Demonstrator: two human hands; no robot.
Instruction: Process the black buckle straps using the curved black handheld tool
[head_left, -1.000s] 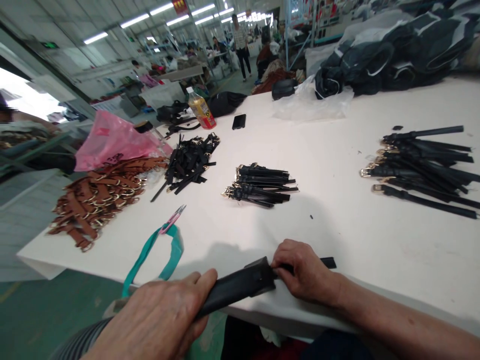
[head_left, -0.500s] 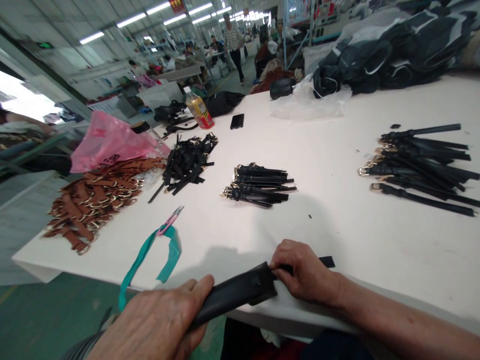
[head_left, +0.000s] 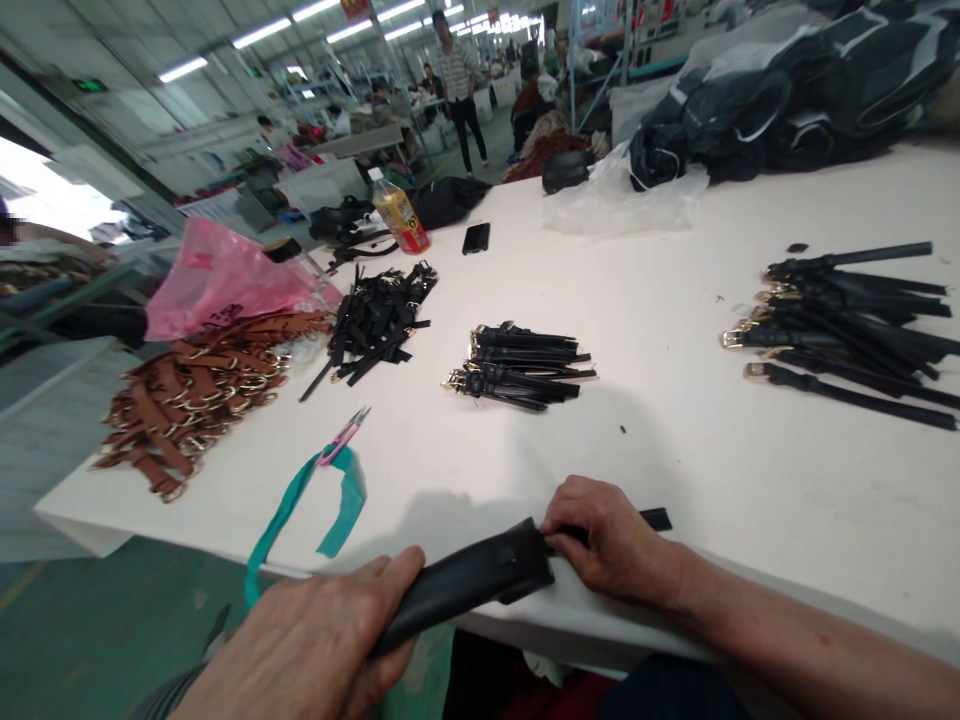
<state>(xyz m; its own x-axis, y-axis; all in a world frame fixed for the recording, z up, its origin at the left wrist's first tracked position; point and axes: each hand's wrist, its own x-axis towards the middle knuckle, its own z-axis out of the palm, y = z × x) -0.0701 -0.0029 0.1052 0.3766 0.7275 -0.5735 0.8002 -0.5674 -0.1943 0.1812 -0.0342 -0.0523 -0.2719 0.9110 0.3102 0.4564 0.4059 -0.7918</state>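
Two hands work one piece at the near edge of the white table (head_left: 675, 330). That piece is a wide black leather strap (head_left: 465, 583) lying diagonally between the hands, with a narrow black strap (head_left: 654, 519) emerging from its upper end and lying flat on the table just past the right hand.

Judgement on the step in hand: the narrow strap appears to be fed or drawn through the wide piece. It is best done with the wide piece kept taut and straight, and the pull made along the line of the strap, so nothing twists or bunches at the mouth.

Left hand (head_left: 315, 645): closed around the lower end of the wide strap, thumb laid along its top, holding it off the table edge below.

Right hand (head_left: 611, 540): fingers curled, pinching at the junction where the narrow strap meets the wide piece, knuckles resting on the table.

Beyond the right hand lies a bundle of black buckled straps (head_left: 521, 368). Up and left of the left hand lie pink thread snips (head_left: 343, 436) on a teal ribbon (head_left: 341, 500).
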